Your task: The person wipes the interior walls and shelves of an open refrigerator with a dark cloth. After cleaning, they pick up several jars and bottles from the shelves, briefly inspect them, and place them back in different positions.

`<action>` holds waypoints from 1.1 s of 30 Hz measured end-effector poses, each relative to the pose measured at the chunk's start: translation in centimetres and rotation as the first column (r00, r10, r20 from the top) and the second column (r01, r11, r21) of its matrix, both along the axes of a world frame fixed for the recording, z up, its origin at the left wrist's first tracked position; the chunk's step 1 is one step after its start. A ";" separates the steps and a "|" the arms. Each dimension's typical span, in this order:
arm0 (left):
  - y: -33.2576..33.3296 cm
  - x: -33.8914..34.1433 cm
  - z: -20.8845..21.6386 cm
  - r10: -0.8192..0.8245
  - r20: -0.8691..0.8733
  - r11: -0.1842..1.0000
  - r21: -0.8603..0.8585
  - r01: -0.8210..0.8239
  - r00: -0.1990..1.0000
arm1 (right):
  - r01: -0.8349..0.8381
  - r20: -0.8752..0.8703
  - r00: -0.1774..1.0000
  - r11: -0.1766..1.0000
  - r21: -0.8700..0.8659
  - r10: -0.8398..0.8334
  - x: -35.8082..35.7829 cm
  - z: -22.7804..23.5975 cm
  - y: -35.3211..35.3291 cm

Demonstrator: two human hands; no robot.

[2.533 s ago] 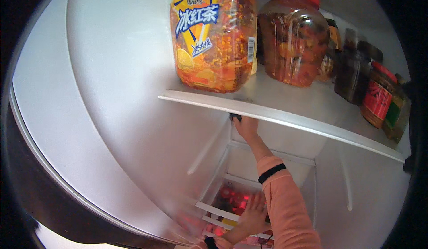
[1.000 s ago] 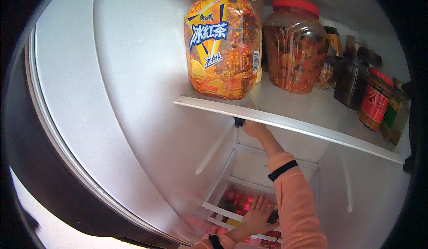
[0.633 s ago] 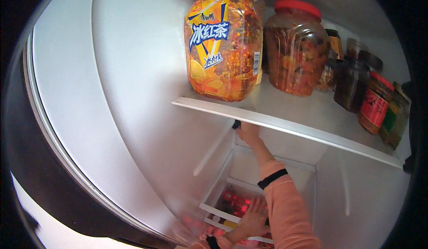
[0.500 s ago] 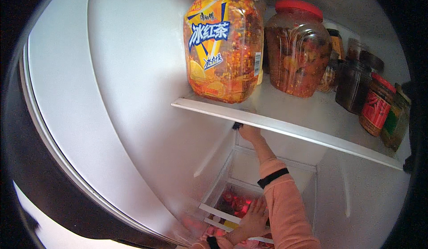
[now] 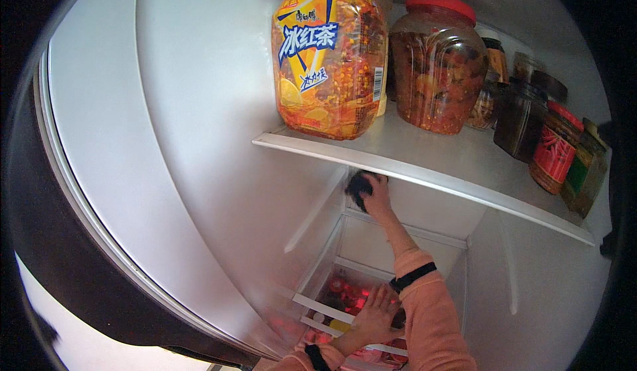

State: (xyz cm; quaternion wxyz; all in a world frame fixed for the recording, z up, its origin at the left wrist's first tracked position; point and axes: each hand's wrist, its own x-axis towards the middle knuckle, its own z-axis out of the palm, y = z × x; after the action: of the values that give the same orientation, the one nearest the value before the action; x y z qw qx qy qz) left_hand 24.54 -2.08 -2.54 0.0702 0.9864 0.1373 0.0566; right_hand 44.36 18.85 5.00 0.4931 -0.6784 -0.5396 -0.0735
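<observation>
Inside a fridge, my right hand [image 5: 377,200] reaches in under the upper shelf [image 5: 424,171]. Its fingers are closed round a bunched black cloth [image 5: 359,188], pressed to the inner wall near the back left corner. Lower down, my left hand [image 5: 375,316] rests with its fingers stretched out on the clear, white-striped cover [image 5: 323,308] over the bottom compartment. Red and yellow things show through that cover, too blurred to name. Both sleeves are pink with black bands at the cuffs.
On the upper shelf stand a large plastic bottle [image 5: 330,66] with a yellow label, a big red-lidded jar [image 5: 438,66] of pickled food, a dark jar [image 5: 521,122], a red-labelled jar [image 5: 555,148] and a greenish jar [image 5: 584,172]. The fridge's curved left edge [image 5: 99,225] runs alongside.
My right hand has come slightly lower along the wall, and more of the black cloth shows. My left hand stays nearly in place on the cover. The view has shifted slightly.
</observation>
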 end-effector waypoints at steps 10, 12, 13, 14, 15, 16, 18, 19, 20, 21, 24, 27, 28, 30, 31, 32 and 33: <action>-0.1 -0.1 -0.7 0.014 0.260 0.996 -0.092 0.010 0.965 | -0.149 0.234 0.947 0.947 -0.283 0.219 -0.7 9.2 0.7; -0.1 0.0 -0.3 0.012 0.133 0.998 -0.058 -0.004 0.991 | -0.113 0.344 0.913 0.946 -0.305 0.220 -1.7 10.0 -0.1; -0.2 0.0 -0.1 0.009 0.089 0.999 -0.054 -0.004 0.996 | -0.113 0.387 0.895 0.952 -0.284 0.221 -2.0 10.1 -0.4; -0.1 0.0 0.0 0.009 0.060 0.999 -0.044 -0.006 0.998 | -0.103 0.459 0.864 0.966 -0.239 0.206 -2.3 10.1 -0.4; -0.1 0.0 0.0 0.008 0.068 0.999 -0.039 -0.006 0.998 | -0.099 0.411 0.883 0.945 -0.313 0.228 -2.3 10.0 -0.4; -0.3 0.1 0.0 0.015 0.069 1.000 -0.015 -0.014 0.997 | -0.101 0.366 0.899 0.928 -0.358 0.239 -2.3 10.0 -0.3; -0.4 0.0 -0.1 0.020 0.120 0.999 -0.033 -0.016 0.993 | -0.117 0.329 0.902 0.892 -0.436 0.279 -2.0 9.8 0.2; -0.4 0.0 -0.3 0.025 0.149 1.000 -0.020 -0.023 0.989 | -0.127 0.360 0.888 0.904 -0.408 0.287 -1.8 9.8 0.5; -0.4 0.0 -0.4 0.023 0.180 0.999 -0.036 -0.017 0.983 | -0.138 0.390 0.872 0.914 -0.381 0.295 -1.6 9.9 0.7; -0.4 0.0 -0.5 0.023 0.218 0.999 -0.038 -0.015 0.976 | -0.143 0.421 0.864 0.937 -0.320 0.276 -1.5 10.0 1.0; 0.0 -0.3 -0.8 0.001 0.214 0.999 -0.032 0.006 0.977 | -0.008 0.485 0.865 0.970 -0.242 0.129 -2.2 10.1 1.1; 0.0 -0.3 -0.7 0.008 0.150 0.999 -0.053 0.000 0.989 | 0.017 0.379 0.911 0.902 -0.432 0.165 -3.6 10.4 0.2; -0.1 -0.4 -0.7 0.015 0.103 0.998 -0.055 -0.009 0.995 | 0.012 0.367 0.911 0.880 -0.474 0.186 -4.2 10.5 -0.4; -0.4 -0.1 -0.2 0.017 0.144 0.999 -0.041 -0.011 0.989 | -0.096 0.412 0.865 0.901 -0.423 0.286 -4.6 10.5 -2.4; -0.4 0.1 -0.1 0.012 0.166 1.000 -0.028 -0.007 0.986 | -0.102 0.437 0.849 0.904 -0.414 0.296 -4.9 10.5 -3.2; -0.5 -0.1 0.0 0.007 0.184 1.000 -0.030 -0.002 0.983 | -0.151 0.497 0.803 0.918 -0.366 0.330 -5.3 10.2 -4.0; -0.6 -0.1 0.0 0.006 0.202 0.999 -0.032 0.000 0.979 | -0.277 0.370 0.826 0.878 -0.390 0.425 -5.4 9.9 -4.7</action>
State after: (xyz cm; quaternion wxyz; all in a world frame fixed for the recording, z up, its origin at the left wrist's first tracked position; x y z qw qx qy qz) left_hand 24.47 -2.66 -2.57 0.0993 0.9741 0.1318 0.1544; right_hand 38.92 14.18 14.92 0.2452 -0.6015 -0.7590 -0.0449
